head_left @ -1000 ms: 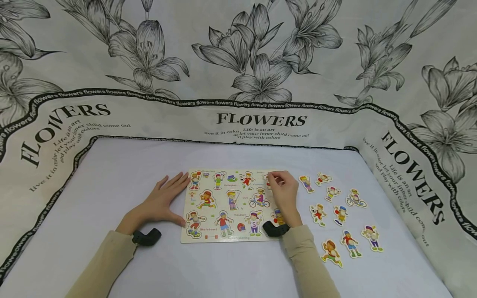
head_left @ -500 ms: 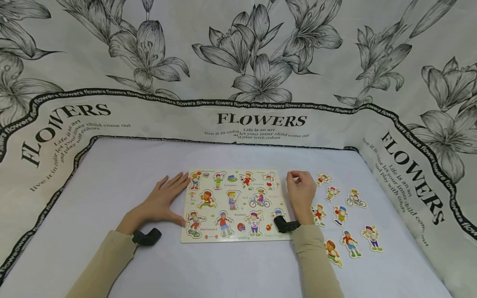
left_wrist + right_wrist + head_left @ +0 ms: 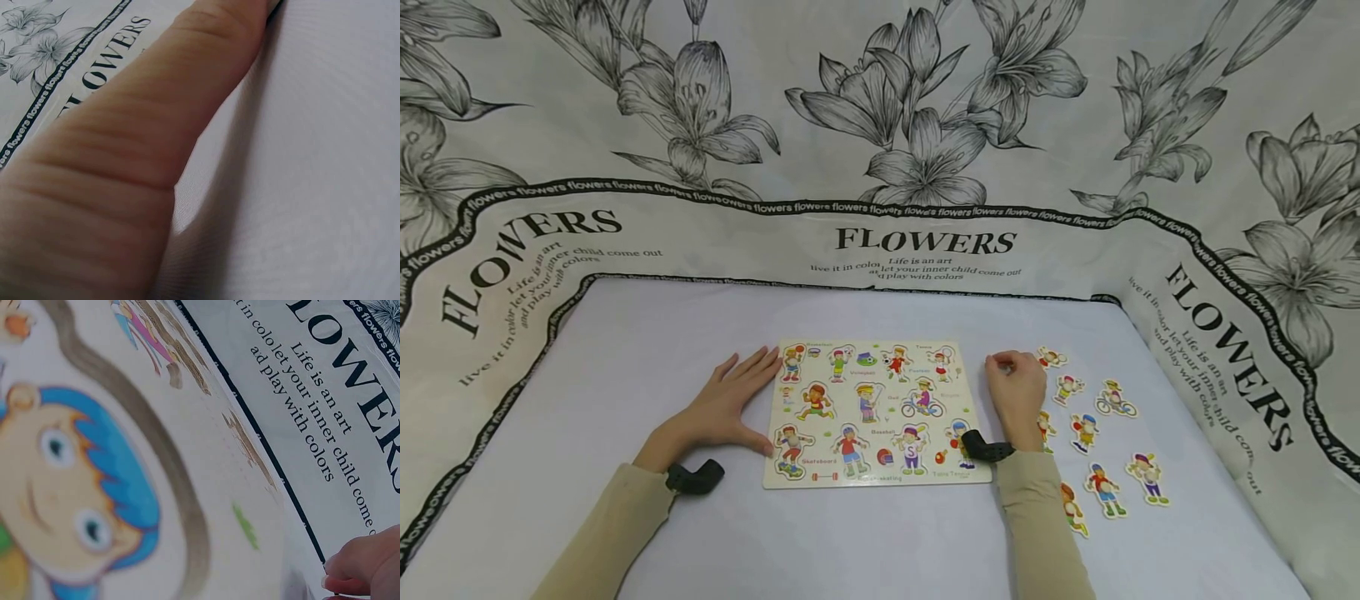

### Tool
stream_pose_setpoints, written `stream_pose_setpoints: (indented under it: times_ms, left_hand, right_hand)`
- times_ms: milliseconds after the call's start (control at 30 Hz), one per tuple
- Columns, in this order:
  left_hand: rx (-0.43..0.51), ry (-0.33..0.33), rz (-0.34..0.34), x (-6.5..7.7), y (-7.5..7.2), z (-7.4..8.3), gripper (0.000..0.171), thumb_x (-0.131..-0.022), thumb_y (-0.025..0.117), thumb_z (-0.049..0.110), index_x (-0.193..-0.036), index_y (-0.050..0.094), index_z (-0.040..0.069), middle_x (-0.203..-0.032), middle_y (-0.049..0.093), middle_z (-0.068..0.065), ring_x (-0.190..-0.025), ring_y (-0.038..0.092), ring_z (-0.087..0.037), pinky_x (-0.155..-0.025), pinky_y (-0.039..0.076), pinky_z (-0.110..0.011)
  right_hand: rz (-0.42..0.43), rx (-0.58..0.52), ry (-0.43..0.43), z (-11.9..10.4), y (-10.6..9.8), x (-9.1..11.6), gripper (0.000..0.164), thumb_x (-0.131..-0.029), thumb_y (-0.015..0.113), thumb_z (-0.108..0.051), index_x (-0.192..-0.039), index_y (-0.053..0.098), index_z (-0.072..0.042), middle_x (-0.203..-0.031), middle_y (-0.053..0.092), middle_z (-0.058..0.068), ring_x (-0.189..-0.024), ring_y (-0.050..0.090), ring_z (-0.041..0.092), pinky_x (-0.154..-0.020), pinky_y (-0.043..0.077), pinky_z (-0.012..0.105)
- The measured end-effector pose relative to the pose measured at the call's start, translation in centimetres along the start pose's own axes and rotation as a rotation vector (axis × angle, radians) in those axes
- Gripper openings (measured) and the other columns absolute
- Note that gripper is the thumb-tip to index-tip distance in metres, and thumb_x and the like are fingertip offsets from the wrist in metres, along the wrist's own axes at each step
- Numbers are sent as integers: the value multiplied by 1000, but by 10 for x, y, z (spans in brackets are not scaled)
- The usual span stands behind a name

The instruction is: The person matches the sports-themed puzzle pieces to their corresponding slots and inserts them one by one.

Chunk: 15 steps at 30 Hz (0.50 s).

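A cream puzzle board (image 3: 841, 421) printed with sports figures in outlined shapes lies on the white cloth. My left hand (image 3: 718, 408) is spread flat at its left edge, fingertips and thumb touching it; the left wrist view shows one large digit (image 3: 137, 125) close up. My right hand (image 3: 1018, 396) is just right of the board, thumb and fingers bent together. Whether anything is pinched there is hidden. Flat figure pieces are close to its right: a tennis player (image 3: 1052, 357), a volleyball player (image 3: 1068, 389) and a partly covered football player (image 3: 1046, 432).
Farther right lie a cyclist piece (image 3: 1116, 399), a blue-capped piece (image 3: 1084, 433), a skater piece (image 3: 1105, 491), a baseball piece (image 3: 1148, 479) and a runner piece (image 3: 1074, 510). Flower-printed cloth (image 3: 925, 242) walls in the back and sides.
My right hand has moved right from the board's upper right corner onto the spot where a purple-clothed figure piece lay, now covered from view. My left hand has stayed still.
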State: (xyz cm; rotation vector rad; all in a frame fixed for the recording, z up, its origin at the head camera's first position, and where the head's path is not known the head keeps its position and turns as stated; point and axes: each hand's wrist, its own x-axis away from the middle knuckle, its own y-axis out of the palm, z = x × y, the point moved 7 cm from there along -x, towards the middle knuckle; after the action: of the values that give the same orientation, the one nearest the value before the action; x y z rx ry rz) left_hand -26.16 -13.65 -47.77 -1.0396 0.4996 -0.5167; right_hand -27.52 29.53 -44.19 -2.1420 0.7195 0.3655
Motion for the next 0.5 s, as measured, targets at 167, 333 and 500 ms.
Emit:
stream_pose_setpoints:
  times_ms: [167, 333, 500]
  left_hand:
    - [10, 1, 1, 0, -1, 1, 135, -57, 79, 76, -156, 25, 2, -164, 18, -15, -151, 12, -35, -119, 1, -58]
    - [12, 3, 2, 0, -1, 1, 134, -57, 79, 75, -156, 24, 2, -164, 17, -15, -151, 12, -34, -119, 1, -58]
    - [9, 7, 3, 0, -1, 1, 134, -58, 78, 75, -156, 25, 2, -164, 18, -15, -151, 12, -35, -119, 2, -58]
  right_hand:
    - [-45, 39, 21, 1, 2, 1, 14, -84, 70, -10, -83, 73, 4, -81, 63, 18, -75, 55, 35, -70, 42, 46]
    - [-53, 48, 31, 2, 2, 1, 11, -81, 69, -8, -80, 74, 2, -80, 65, 18, -74, 57, 35, -69, 43, 45]
    - [-58, 46, 32, 6, 3, 1, 10, -80, 67, -6, -80, 73, 2, -80, 65, 17, -74, 57, 34, -68, 44, 44]
